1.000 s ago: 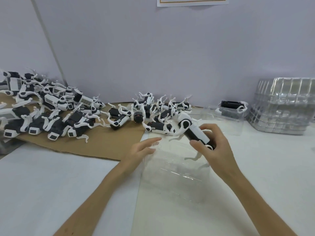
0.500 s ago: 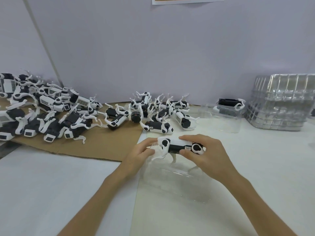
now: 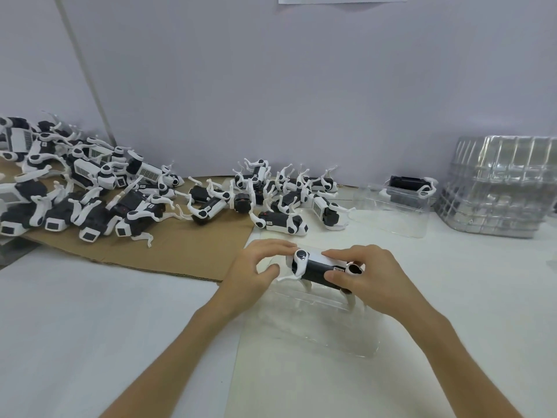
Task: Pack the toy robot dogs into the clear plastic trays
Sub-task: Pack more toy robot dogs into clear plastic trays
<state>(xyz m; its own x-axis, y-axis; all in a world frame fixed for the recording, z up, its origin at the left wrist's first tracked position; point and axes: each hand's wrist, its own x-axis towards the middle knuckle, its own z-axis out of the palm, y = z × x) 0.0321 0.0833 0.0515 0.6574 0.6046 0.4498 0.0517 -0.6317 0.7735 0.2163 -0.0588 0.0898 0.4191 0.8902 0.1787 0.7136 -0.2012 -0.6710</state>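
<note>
Two hands on one toy robot dog (image 3: 317, 267) — my right hand (image 3: 372, 277) pinches its rear between thumb and curled fingers, while my left hand (image 3: 251, 277) curls its fingers over the head end, thumb just beside the front leg. It stands legs-down in the clear plastic tray (image 3: 313, 333) mid-desk (image 3: 90, 327). Along the far edge — a heap of dogs (image 3: 99, 194) on cardboard (image 3: 187, 245) at left, a second tray (image 3: 398, 215) holding one dog, a stack of trays (image 3: 497, 188) at the right corner.
</note>
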